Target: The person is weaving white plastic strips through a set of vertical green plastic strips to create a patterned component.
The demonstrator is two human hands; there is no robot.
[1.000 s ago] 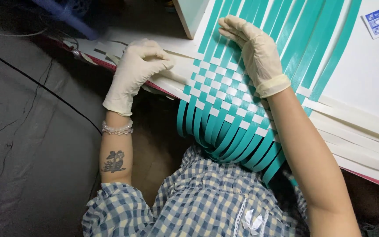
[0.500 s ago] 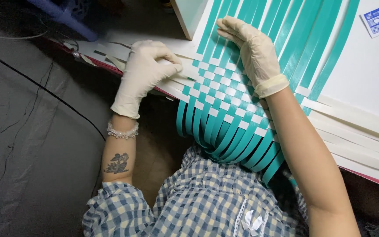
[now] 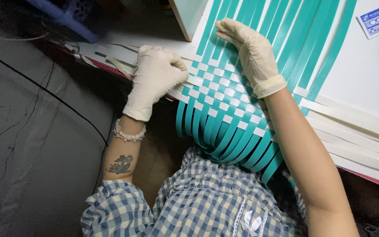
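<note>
Mid-weave: checkerboard mat of teal and white flat plastic strips (image 3: 227,94) at table edge, centre frame. Left gloved hand (image 3: 156,79), at 9 o'clock of it, pinches a white strip end (image 3: 189,80); right gloved hand (image 3: 251,52), at 12, lies flat, fingers unclenched, pinning teal strips. That strip looks to need snugging tight against the last row.

Glossy plastic strips (image 3: 224,94), thin rubbery gloves (image 3: 154,79), matt checked cloth (image 3: 198,202).

A single head-worn camera looks steeply down, close over the white tabletop (image 3: 356,79), facing its near edge, the wearer's checked lap and the dark floor (image 3: 27,145) at left.
</note>
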